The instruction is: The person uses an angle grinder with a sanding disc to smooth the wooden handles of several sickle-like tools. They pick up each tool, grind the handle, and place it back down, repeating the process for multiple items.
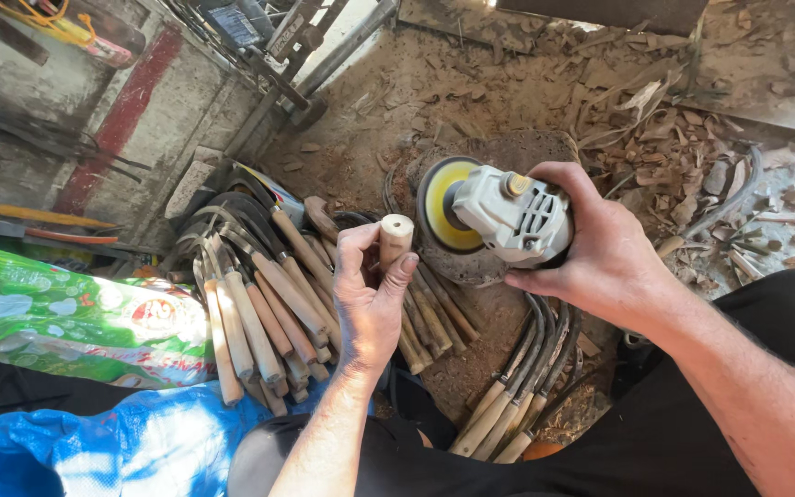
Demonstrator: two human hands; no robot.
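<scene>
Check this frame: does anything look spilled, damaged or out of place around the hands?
Wood shavings and sawdust litter the dirt ground beyond the angle grinder in the right hand. The left hand holds a wooden handle upright beside the disc. The heaped wooden-handled sickles look stacked, not damaged.

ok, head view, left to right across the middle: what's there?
Green bag → pile of wooden-handled sickles → left hand gripping a wooden handle → yellow grinder disc → grey angle grinder → right hand → wood shavings.
</scene>
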